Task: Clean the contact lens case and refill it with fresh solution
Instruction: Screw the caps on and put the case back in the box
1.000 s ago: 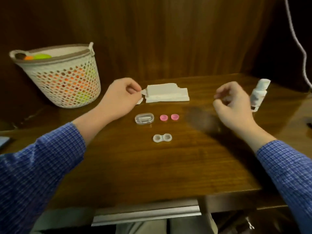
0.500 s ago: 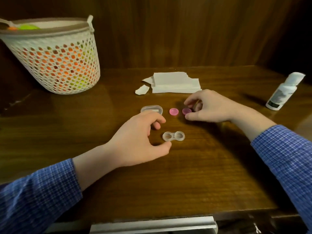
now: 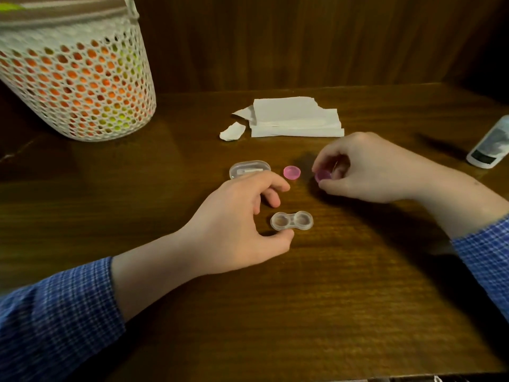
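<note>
Pink cap (image 3: 322, 175) pinched in the right grip (image 3: 366, 169) should go squarely onto the case (image 3: 292, 221) mid-bench, which the left grip (image 3: 242, 216), fingers loosely spread around it, should steady.

A perforated white basket (image 3: 82, 86) stands far left on the wooden table (image 3: 330, 299).

The right hand (image 3: 366, 169) pinched the right pink cap (image 3: 322, 175) and lifted it off the table (image 3: 330, 299), at center frame.
</note>
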